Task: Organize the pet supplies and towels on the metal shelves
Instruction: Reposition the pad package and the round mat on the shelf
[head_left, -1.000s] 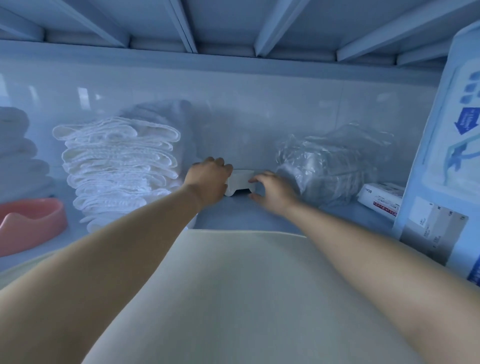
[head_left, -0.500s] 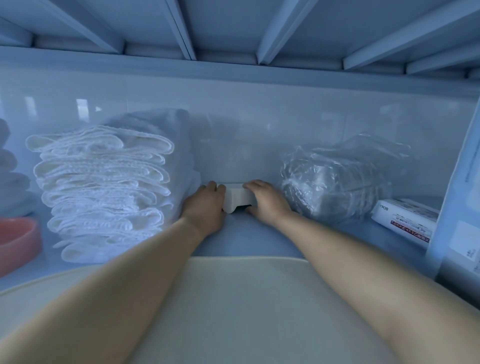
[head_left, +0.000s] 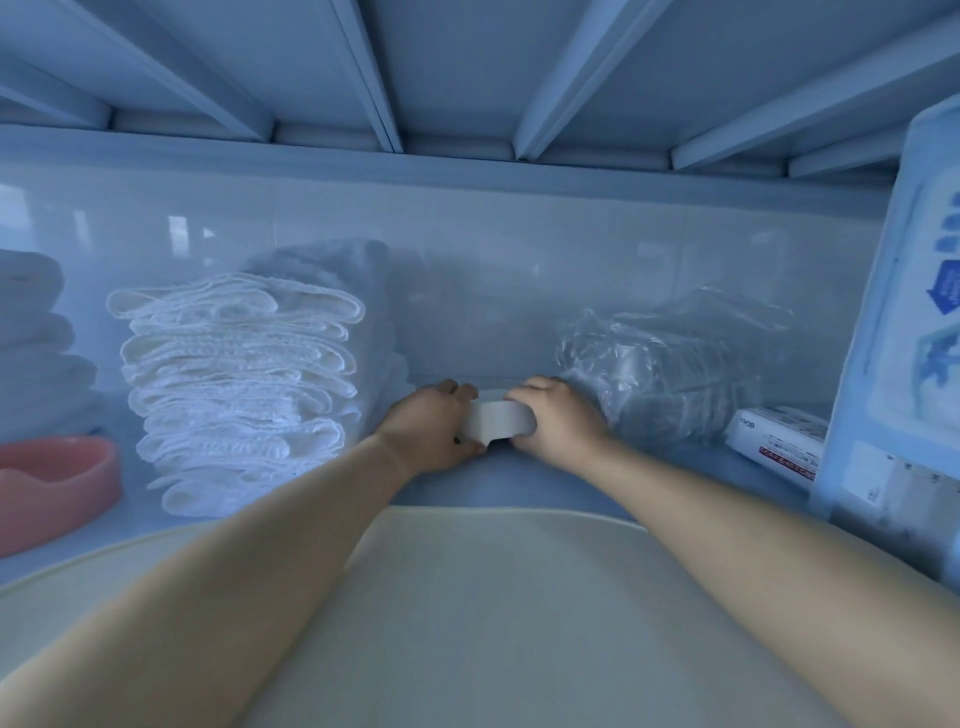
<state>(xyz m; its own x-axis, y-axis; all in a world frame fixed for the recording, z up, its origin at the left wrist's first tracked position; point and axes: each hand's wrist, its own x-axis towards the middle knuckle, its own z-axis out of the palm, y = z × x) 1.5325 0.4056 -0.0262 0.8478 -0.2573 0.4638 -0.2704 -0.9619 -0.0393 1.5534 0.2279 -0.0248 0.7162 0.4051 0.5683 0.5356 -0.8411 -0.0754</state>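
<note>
We grip a small white, perhaps plastic, block (head_left: 497, 420) with left hand (head_left: 434, 432) and right hand (head_left: 558, 422), between stacked white towels (head_left: 239, 384) and a clear plastic-wrapped bundle (head_left: 670, 374).

the shelf (head_left: 467, 78) looks like painted metal, smooth and matt. the wall (head_left: 493, 249) behind is glossy, with pale reflections. the towels (head_left: 239, 384) are white cloth, ribbed and rough-edged. the bag (head_left: 670, 374) is clear, crinkled plastic film. the bowl (head_left: 57, 488) looks like smooth pink plastic, the box (head_left: 774, 441) printed card, the pack (head_left: 914, 338) glossy film. the block (head_left: 498, 418) and the mat (head_left: 493, 597) look smooth and matt.
</note>
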